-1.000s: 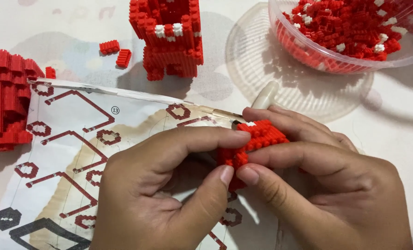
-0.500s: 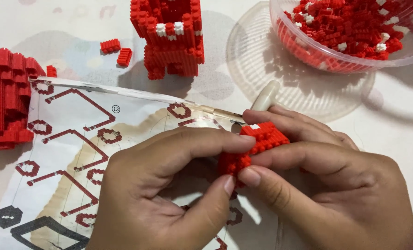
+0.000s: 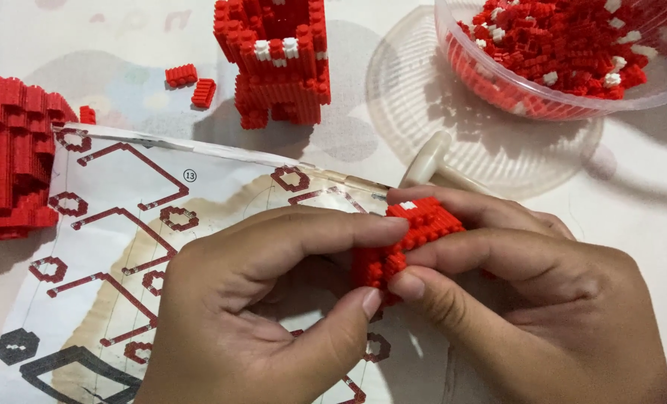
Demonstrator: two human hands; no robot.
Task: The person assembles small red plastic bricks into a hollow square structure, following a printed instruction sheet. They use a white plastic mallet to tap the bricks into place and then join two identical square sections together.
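A small red block assembly (image 3: 408, 239) made of tiny bricks, with one white brick on top, is pinched between both hands above a printed instruction sheet (image 3: 124, 224). My left hand (image 3: 251, 307) grips it from the left with forefinger on top and thumb below. My right hand (image 3: 528, 299) grips it from the right, thumb pressed against the lower edge. Much of the assembly is hidden by the fingers.
A clear bowl (image 3: 491, 75) of loose red and white bricks stands at the top right on a clear round lid (image 3: 408, 105). A tall red block build (image 3: 273, 60) is at top centre, a larger one (image 3: 11, 157) at left, two small red pieces (image 3: 191, 82) between.
Both hands shifted slightly while holding the assembly; the left forefinger has slid a little further over its top. Nothing else moved.
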